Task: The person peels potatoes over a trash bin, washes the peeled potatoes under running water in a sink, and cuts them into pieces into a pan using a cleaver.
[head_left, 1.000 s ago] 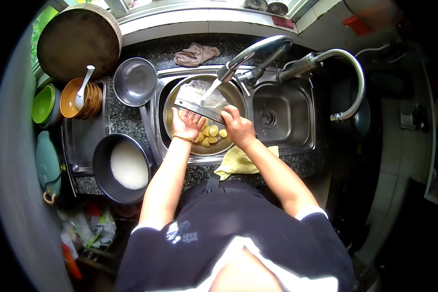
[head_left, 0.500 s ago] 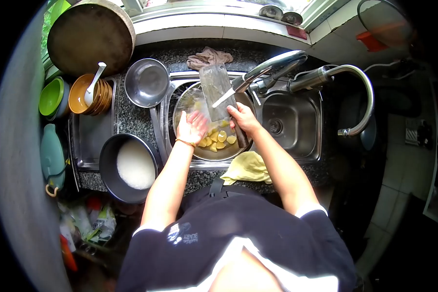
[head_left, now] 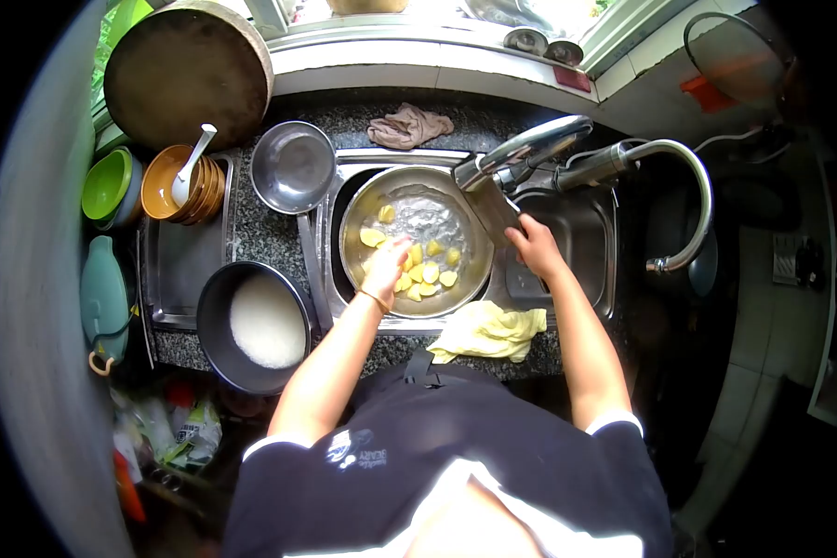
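My right hand (head_left: 537, 249) grips a cleaver (head_left: 491, 210), held tilted at the right rim of a metal basin (head_left: 352, 209). The blade is partly under the faucet head (head_left: 470, 174). My left hand (head_left: 384, 272) is over the basin's lower left, fingers stretched out beside yellow potato chunks (head_left: 431, 272). Rippling water covers part of the basin bottom, and a few chunks lie apart on the left side. The cleaver's handle is mostly hidden inside my right hand.
A pot of white rice (head_left: 268, 321) and a saucepan (head_left: 293, 167) stand left of the sink. A yellow cloth (head_left: 488, 332) lies on the front edge. Stacked orange bowls (head_left: 163, 181) sit farther left. The right sink bowl (head_left: 581, 223) adjoins the basin.
The cleaver has moved right, from above the basin to its right rim, along with my right hand. My left hand has turned and come down nearer the potato chunks.
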